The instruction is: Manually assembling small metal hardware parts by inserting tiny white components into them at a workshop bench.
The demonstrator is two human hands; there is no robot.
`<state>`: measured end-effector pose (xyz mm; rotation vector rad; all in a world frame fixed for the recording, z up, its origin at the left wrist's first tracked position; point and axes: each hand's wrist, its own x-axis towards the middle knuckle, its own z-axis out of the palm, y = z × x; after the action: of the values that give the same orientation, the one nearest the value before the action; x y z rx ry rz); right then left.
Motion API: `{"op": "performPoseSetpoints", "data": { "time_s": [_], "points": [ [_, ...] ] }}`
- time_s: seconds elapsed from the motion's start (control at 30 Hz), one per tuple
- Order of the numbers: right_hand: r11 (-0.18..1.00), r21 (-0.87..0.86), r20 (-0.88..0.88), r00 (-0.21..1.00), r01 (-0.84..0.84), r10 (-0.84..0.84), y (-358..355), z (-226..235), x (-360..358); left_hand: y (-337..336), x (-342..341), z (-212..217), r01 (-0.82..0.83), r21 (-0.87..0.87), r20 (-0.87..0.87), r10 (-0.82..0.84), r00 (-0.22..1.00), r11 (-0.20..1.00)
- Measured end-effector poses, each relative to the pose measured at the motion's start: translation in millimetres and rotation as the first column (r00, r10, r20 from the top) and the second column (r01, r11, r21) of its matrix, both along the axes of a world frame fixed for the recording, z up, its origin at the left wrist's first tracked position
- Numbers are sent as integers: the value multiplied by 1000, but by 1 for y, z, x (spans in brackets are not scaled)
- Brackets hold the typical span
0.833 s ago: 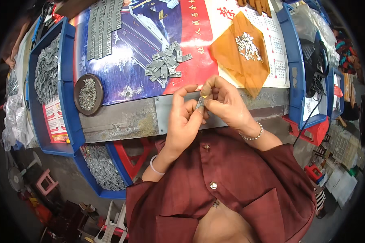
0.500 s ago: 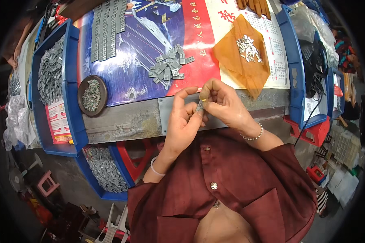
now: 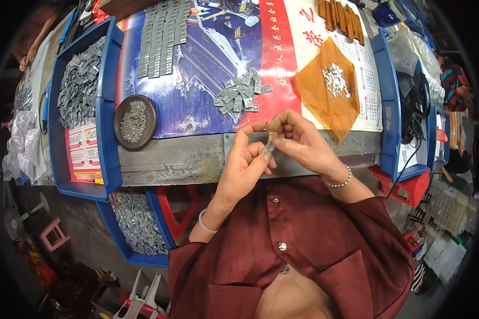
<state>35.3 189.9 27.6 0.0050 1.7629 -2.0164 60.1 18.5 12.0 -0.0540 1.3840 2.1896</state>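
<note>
Just over the table's near edge, my left hand [image 3: 240, 173] pinches a small grey block [image 3: 268, 149] between thumb and finger. Right up against it, my right hand [image 3: 310, 149] has thumb and forefinger closed at the block's upper end; whatever tiny thing they hold there is too small to make out. A loose pile of similar grey blocks [image 3: 240, 91] lies beyond my hands on a glossy printed sheet. Behind my right hand, small shiny metal pieces [image 3: 337, 81] rest on an orange-brown sheet [image 3: 315, 80].
To the left stand a round dark dish [image 3: 150, 123] of small screws and a blue bin [image 3: 107, 95] of grey blocks. Grey strips [image 3: 164, 42] lie in rows at the back. Brown strips [image 3: 341, 18] sit far right, near another blue bin [image 3: 391, 106]. A lower bin [image 3: 159, 212] holds more parts.
The view has shifted, so the table's contents sit further right in the picture. My hands stay together at the grey block, with only slight finger movement.
</note>
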Motion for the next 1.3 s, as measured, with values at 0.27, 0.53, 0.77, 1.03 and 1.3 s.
{"op": "performPoseSetpoints", "data": {
  "time_s": [0.27,0.53,0.77,1.03,1.3],
  "points": [
    [763,598,-535,586,-247,609,1,44,-25,-22,-7,7,49,55,48,-52,998,997],
    [598,697,-489,349,-395,800,-32,70,-45,-57,-12,14,156,140,32,-162,986,978],
    [767,642,-658,497,-22,565,-60,20,-147,-59,-2,-6,-608,-111,-362,537,762,786],
    [697,697,-648,564,169,511,-116,-44,-203,-51,21,-48,-773,-307,-759,347,551,556],
    [783,571,-744,559,247,366,-132,-50,-215,-52,19,-51,-747,-295,-702,396,592,595]
  ]
}}
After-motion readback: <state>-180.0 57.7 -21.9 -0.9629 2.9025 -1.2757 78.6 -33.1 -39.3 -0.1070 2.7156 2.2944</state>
